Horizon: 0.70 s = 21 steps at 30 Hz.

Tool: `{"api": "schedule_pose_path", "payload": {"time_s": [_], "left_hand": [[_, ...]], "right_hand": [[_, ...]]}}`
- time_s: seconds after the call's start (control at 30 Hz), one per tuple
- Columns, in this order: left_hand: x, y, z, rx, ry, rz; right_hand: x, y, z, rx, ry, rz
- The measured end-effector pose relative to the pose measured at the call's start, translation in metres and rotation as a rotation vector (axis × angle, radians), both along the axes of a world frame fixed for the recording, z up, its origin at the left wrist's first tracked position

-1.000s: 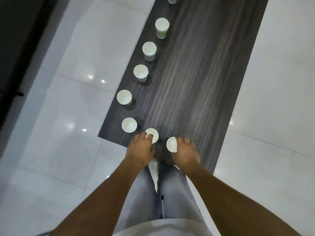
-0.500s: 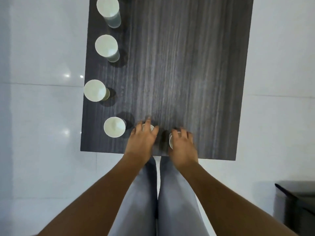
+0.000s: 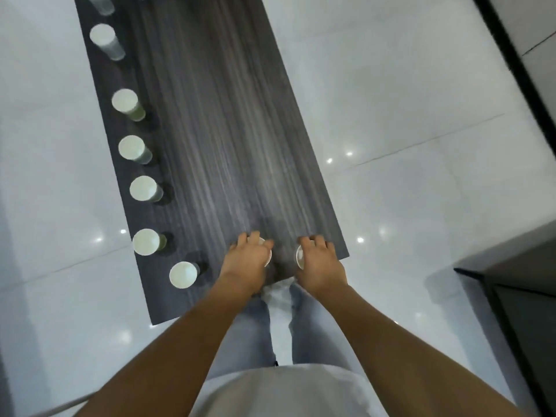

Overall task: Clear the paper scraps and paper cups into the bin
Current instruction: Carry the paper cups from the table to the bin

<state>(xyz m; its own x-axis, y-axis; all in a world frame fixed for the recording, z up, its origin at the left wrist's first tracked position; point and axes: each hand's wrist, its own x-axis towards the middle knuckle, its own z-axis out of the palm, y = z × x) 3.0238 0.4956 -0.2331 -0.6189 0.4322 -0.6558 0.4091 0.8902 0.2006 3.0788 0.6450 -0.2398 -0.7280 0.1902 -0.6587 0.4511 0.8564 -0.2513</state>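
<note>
Long dark wood-grain surface point(image 3: 228, 121) over glossy white floor tiles point(image 3: 406, 121), with a row of upright paper cups point(image 3: 143, 188) standing along its left edge. At the near end, left hand point(image 3: 245, 263) curled round one paper cup point(image 3: 267, 256), right hand point(image 3: 320, 264) curled round another cup point(image 3: 300, 256).

Bare forearms, no sleeves reaching the wrists, no watch or rings showing. Left hand point(image 3: 247, 263) and right hand point(image 3: 322, 267) uncovered, fingers point(image 3: 314, 240) unadorned. Pale grey-white top point(image 3: 276, 392), loose at the hem, filling the 6 o'clock edge of view. Light blue-grey jeans point(image 3: 249, 335), faded, with whitish worn patches near the knees; small dark mark at the inner seam.
</note>
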Motion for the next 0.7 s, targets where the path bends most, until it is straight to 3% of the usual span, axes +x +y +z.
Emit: {"api": "schedule_pose_path", "payload": {"time_s": [0.37, 0.7], "left_hand": [[-0.017, 0.209, 0.094, 0.058, 0.033, -0.207], [-0.032, 0.422, 0.121, 0.181, 0.109, -0.200]], "right_hand": [[0.033, 0.205, 0.091, 0.034, 0.090, -0.271], [0.022, 0.430, 0.124, 0.094, 0.102, -0.262]]}}
